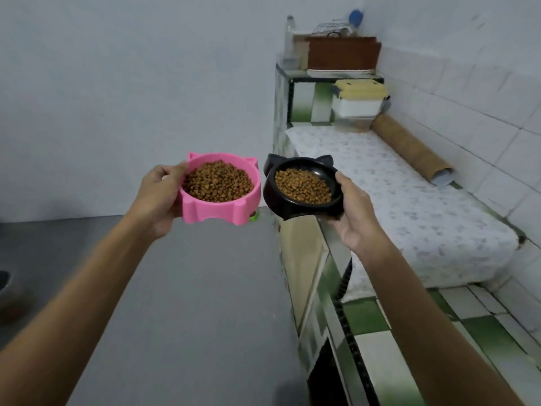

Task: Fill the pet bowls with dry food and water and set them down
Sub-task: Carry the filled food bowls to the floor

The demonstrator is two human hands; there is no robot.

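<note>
Spilling is your risk: your left hand (159, 197) grasps the pink bowl (220, 192) and your right hand (352, 212) grasps the black bowl (303, 187), both in the air above the floor (187, 288), full of dry food (218, 184); tilting scatters it.

No readable text or labels anywhere.

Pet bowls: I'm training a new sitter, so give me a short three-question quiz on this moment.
1. True or false: both bowls hold dry food.
2. Which hand grips the pink bowl? A left, B right.
3. Fill in: the cardboard tube lies along the ____.

Key:
1. True; the black bowl holds less.
2. A; the left hand grips it, and the right hand grips the black one.
3. Wall.
</note>
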